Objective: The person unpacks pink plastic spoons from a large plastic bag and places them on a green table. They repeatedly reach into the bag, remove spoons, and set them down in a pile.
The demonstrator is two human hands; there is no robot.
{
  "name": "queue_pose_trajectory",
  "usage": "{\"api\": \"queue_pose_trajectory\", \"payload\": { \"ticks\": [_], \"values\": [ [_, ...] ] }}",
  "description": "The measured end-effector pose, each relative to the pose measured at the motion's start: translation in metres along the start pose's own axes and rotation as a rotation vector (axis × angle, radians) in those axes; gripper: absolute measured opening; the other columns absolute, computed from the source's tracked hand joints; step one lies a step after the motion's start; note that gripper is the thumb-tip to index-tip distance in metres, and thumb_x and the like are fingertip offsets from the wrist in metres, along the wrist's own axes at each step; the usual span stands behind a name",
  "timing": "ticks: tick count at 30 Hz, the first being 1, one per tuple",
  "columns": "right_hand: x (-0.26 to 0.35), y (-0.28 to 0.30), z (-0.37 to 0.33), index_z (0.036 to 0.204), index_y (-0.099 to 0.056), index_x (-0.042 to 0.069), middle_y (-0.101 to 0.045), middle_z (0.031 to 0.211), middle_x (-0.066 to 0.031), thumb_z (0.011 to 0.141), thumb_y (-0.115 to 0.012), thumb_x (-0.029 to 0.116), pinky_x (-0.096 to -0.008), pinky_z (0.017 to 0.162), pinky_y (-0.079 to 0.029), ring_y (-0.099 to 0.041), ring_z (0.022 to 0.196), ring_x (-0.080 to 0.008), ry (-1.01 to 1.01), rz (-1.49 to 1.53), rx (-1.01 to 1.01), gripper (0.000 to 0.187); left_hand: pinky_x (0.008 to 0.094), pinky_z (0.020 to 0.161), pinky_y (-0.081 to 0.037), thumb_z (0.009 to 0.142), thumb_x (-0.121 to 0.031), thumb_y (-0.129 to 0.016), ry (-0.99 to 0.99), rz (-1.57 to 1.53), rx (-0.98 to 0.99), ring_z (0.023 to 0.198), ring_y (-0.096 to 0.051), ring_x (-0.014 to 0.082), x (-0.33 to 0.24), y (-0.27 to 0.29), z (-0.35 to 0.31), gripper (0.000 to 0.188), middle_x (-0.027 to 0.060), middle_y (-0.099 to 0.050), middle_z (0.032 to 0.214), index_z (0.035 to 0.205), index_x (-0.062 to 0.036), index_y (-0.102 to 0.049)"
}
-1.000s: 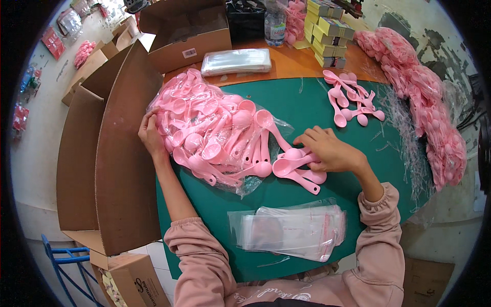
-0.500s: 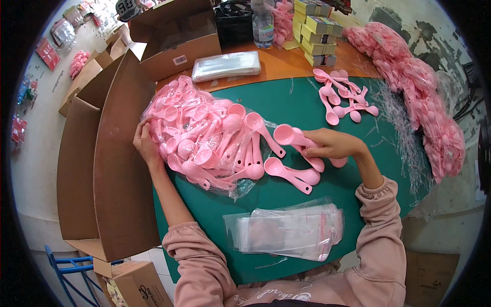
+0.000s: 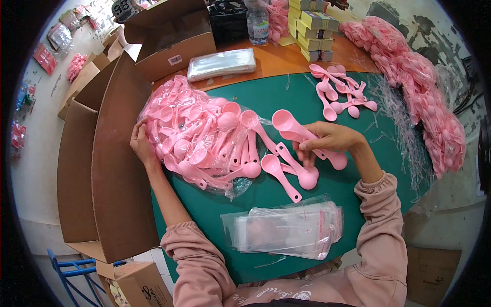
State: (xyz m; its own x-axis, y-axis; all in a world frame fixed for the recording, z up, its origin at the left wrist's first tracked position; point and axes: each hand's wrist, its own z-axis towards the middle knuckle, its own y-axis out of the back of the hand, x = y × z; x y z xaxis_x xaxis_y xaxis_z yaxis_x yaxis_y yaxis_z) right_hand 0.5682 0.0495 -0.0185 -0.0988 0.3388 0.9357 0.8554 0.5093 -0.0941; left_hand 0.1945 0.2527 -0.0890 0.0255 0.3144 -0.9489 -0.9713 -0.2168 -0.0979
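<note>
My left hand (image 3: 142, 142) grips the left edge of a clear plastic bag (image 3: 240, 190) heaped with pink measuring spoons (image 3: 179, 146); some of its fingertips are hidden. To the right, my right hand (image 3: 332, 140) is closed around a few pink measuring spoons (image 3: 289, 127), held above the table with their bowls at opposite ends. Below that hand, a loose spoon (image 3: 280, 176) lies bowl up on the green table top (image 3: 220, 230). Beside it another spoon (image 3: 307, 178) lies with its rounded underside up.
Clear flat bags (image 3: 286, 230) lie near the front edge. Several spoons (image 3: 353, 106) are scattered at the back right, beside a long bundle of bagged pink spoons (image 3: 419, 87). An open cardboard box (image 3: 123, 163) stands at left. Behind are a bottle (image 3: 257, 25) and yellow stacks (image 3: 314, 41).
My right hand has turned and lifted its spoons slightly. The loose spoons beneath it now lie farther apart at different angles. My left hand stays on the bag.
</note>
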Motion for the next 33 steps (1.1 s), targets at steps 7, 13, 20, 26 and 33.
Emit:
{"api": "queue_pose_trajectory", "payload": {
  "ticks": [7, 13, 20, 26, 33],
  "values": [
    [-0.004, -0.029, 0.014, 0.072, -0.055, -0.006, -0.057, 0.068, -0.0208, 0.064, -0.069, 0.038, -0.039, 0.053, -0.041, -0.057, 0.06, -0.0321, 0.017, -0.871, -0.464, 0.046, 0.024, 0.082, -0.04, 0.08, -0.006, -0.044, -0.01, 0.002, -0.011, 0.088, -0.055, 0.0147, -0.007, -0.006, -0.005, 0.02, 0.0083, -0.061, 0.091, 0.086, 0.0027, -0.062],
    [0.014, -0.017, 0.005, 0.066, -0.055, -0.004, -0.056, 0.058, -0.014, 0.067, -0.067, 0.033, -0.035, 0.05, -0.04, -0.054, 0.053, -0.0235, -0.071, -0.687, -0.333, 0.039, 0.0234, 0.081, -0.041, 0.08, -0.006, -0.044, -0.034, -0.013, -0.003, 0.086, -0.055, 0.0138, -0.003, -0.002, -0.001, 0.02, 0.0076, -0.061, 0.091, 0.086, 0.0029, -0.062],
    [0.009, 0.091, -0.035, 0.09, -0.055, -0.001, -0.056, 0.072, -0.0119, 0.07, -0.061, 0.021, -0.0367, 0.065, -0.043, -0.054, 0.068, -0.0282, 0.01, -1.289, -1.035, 0.03, 0.0233, 0.08, -0.04, 0.08, -0.006, -0.045, -0.027, -0.022, -0.014, 0.085, -0.055, 0.0138, -0.006, -0.011, -0.005, 0.02, 0.0071, -0.062, 0.089, 0.086, 0.0027, -0.062],
    [0.022, 0.022, 0.006, 0.1, -0.049, 0.001, -0.049, 0.096, -0.0168, 0.066, -0.069, 0.019, -0.0379, 0.079, -0.039, -0.048, 0.095, -0.0319, 0.183, -1.279, -0.793, 0.044, 0.0229, 0.08, -0.04, 0.08, -0.004, -0.045, -0.02, -0.029, -0.034, 0.085, -0.055, 0.0132, -0.009, -0.003, -0.008, 0.019, 0.0069, -0.062, 0.088, 0.085, 0.0021, -0.062],
    [0.002, -0.066, 0.052, 0.118, -0.033, 0.002, -0.048, 0.098, -0.0191, 0.068, -0.067, 0.015, -0.0398, 0.08, -0.041, -0.048, 0.093, -0.0367, 0.381, -1.116, -0.49, 0.062, 0.0229, 0.081, -0.04, 0.08, -0.004, -0.045, -0.027, -0.057, -0.024, 0.086, -0.055, 0.0127, -0.006, -0.006, -0.005, 0.019, 0.0067, -0.062, 0.089, 0.085, 0.0018, -0.063]
  ]
}}
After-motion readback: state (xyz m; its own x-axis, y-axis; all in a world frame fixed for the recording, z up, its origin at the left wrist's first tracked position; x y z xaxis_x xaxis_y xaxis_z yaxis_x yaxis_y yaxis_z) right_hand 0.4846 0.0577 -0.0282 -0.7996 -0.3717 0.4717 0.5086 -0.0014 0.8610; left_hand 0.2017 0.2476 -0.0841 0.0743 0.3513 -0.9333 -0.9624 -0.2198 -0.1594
